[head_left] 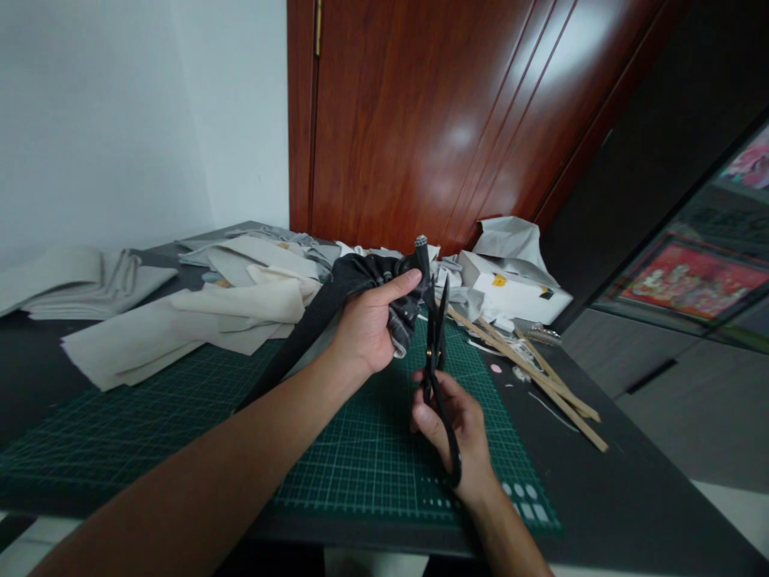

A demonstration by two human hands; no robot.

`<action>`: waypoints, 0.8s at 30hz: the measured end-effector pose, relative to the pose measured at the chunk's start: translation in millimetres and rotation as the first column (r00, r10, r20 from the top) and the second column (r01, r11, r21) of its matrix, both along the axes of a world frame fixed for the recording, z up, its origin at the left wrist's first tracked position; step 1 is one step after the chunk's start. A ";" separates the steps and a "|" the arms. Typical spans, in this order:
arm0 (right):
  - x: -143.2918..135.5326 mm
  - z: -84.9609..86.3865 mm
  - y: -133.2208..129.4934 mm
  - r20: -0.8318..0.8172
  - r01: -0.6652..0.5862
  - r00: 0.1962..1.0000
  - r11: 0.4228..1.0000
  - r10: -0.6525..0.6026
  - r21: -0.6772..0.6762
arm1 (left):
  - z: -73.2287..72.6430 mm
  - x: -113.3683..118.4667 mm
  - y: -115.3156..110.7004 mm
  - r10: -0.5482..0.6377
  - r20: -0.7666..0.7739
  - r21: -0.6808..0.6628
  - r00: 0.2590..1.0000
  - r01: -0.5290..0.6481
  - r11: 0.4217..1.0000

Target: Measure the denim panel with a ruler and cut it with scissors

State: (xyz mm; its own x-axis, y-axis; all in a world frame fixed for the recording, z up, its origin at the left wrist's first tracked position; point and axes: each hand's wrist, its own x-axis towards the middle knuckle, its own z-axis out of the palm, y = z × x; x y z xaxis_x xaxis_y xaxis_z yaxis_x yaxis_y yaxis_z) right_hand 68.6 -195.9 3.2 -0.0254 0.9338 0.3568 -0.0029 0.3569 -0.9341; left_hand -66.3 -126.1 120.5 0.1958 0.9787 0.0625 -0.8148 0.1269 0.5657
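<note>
The dark cloth (360, 268) is held up above the far part of the green cutting mat (360, 449), bunched into folds, with a long length hanging down toward the mat's left half. The left hand (366, 332) has its fingers gripping that bunch, thumb laid along the top. Above the right half of the mat, the right hand (460, 421) has its fingers wrapped around the handles of the black scissors (437, 353), whose blades point upward, slightly parted.

The plainest danger is to the left thumb: its tip sits just beside the blades, so a small slip of either hand could nick it. Whether the blades touch the cloth I cannot tell. Because the folds are gathered so thickly, a closing blade could catch a layer hidden underneath, or bind and chew a ragged edge. The hanging length could also snag the pale fabric pieces (240, 308) lying across the mat's far left edge and drag them along. The wooden strips (541, 373), right of the mat, seem safely apart.
</note>
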 end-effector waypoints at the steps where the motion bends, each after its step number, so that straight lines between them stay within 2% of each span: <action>1: 0.1 -0.2 -0.2 0.004 -0.010 1.000 1.000 0.010 -0.001 | 0.0 0.0 0.6 0.020 0.004 0.003 1.000 -0.020 1.000; 7: 1.3 -1.2 -1.1 0.017 -0.084 0.996 0.996 0.084 -0.005 | -5.3 3.4 5.8 0.190 0.023 0.017 0.981 -0.191 0.982; 13: 1.7 0.7 -2.8 0.047 -0.137 0.989 0.991 0.137 0.003 | -12.5 6.2 13.9 0.392 -0.007 -0.015 0.920 -0.392 0.920; 17: 1.1 1.5 -3.3 0.039 -0.164 0.986 0.986 0.164 -0.006 | -15.8 4.5 18.7 0.420 -0.061 -0.020 0.906 -0.422 0.907; 20: 1.0 1.5 -3.1 0.047 -0.161 0.986 0.987 0.162 -0.017 | -15.4 3.8 19.8 0.427 -0.039 -0.022 0.904 -0.428 0.904; 24: 1.0 2.0 -2.4 0.043 -0.167 0.985 0.986 0.168 -0.026 | -10.5 3.8 15.0 0.348 0.017 -0.048 0.937 -0.347 0.937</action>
State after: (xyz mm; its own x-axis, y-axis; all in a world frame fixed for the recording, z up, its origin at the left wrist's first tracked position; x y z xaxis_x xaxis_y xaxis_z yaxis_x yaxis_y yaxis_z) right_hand 69.7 -198.3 5.1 -0.1973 0.9229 0.3308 -0.0189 0.3338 -0.9425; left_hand -62.5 -111.1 110.0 -0.1578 0.9873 0.0184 -0.8263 -0.1422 0.5450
